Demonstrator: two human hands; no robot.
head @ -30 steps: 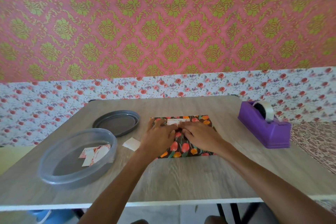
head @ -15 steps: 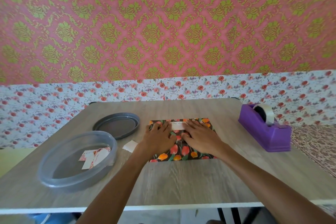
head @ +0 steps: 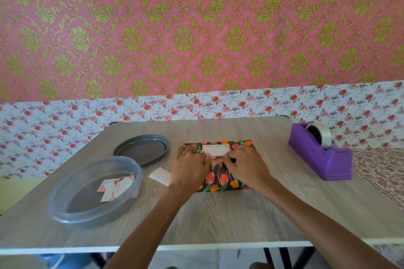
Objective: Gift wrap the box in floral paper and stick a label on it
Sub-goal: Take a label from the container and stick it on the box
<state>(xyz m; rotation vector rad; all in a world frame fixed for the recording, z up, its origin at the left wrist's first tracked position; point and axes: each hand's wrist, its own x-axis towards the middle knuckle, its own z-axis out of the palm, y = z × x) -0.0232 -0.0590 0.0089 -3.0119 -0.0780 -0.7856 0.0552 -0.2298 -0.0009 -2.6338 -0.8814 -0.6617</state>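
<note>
One floral-wrapped box (head: 220, 178) bearing one label (head: 215, 150) lies mid-table (head: 218, 220) under two hands.
The left hand (head: 190, 168) and right hand (head: 247, 166) lie close together, outstretched fingers pressing the label's ends and hiding much of the box top. Nearby are one white slip (head: 160, 176), one grey lid (head: 141, 149), one clear tub (head: 87, 220) with cards too blurred to count, and one purple tape dispenser (head: 321, 155).

Labelled floral box (head: 220, 179) flat mid-table

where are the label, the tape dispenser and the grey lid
label (head: 215, 150), head view, middle of its white face
tape dispenser (head: 334, 164), head view, purple base
grey lid (head: 141, 149), head view, flat centre
</note>
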